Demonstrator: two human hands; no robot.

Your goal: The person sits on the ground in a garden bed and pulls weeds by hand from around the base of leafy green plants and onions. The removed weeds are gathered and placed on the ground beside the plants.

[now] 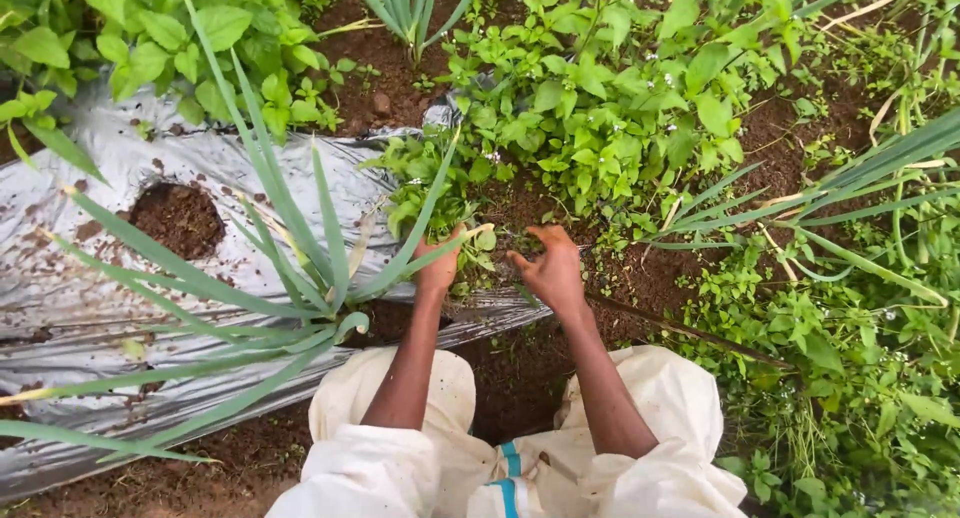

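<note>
My left hand (438, 261) is closed around the stems of a clump of leafy green weeds (432, 190) at the edge of the silver plastic mulch sheet (95, 308). My right hand (549, 268) rests on the reddish-brown soil (520, 363) just to the right, fingers curled into small weed stems at ground level. Both forearms reach forward from my knees, which are covered in cream cloth. Whether the right hand grips anything is hard to tell.
A long-leaved onion-like plant (300, 278) grows through the mulch sheet left of my hands. A soil-filled planting hole (178, 218) lies further left. Dense green weeds (610, 108) fill the ground ahead and to the right (850, 378).
</note>
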